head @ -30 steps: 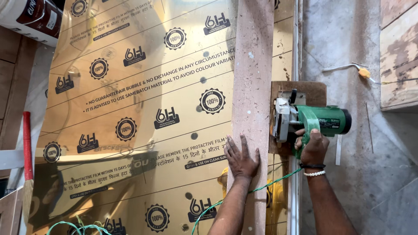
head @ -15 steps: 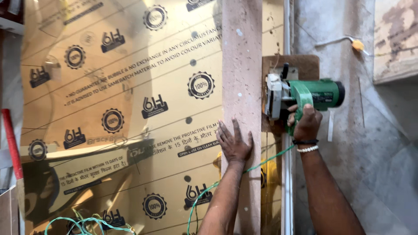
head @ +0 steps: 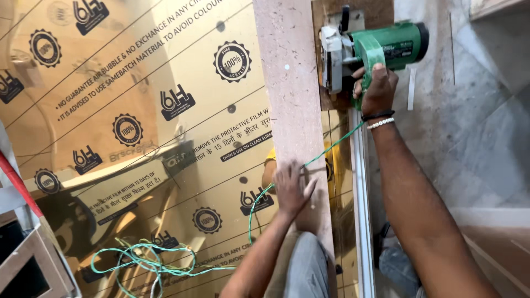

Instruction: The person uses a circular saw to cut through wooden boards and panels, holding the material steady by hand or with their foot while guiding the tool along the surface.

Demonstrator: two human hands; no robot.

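A: Where is the saw sitting?

B: One green circular saw [head: 369, 55] is sitting at upper right, body pointing right. The right hand [head: 378, 88] is wrapping its grip fully around the handle.

A: And the other hand?

B: The left hand [head: 292, 190] is pressing flat, fingers spread, on one pale board [head: 290, 99] running top to bottom.

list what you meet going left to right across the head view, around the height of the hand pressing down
coiled green wire → gold mirrored sheet → left hand flat on the pale wooden board → metal strip → right forearm, its right hand gripping the green power saw farther up → grey stone floor
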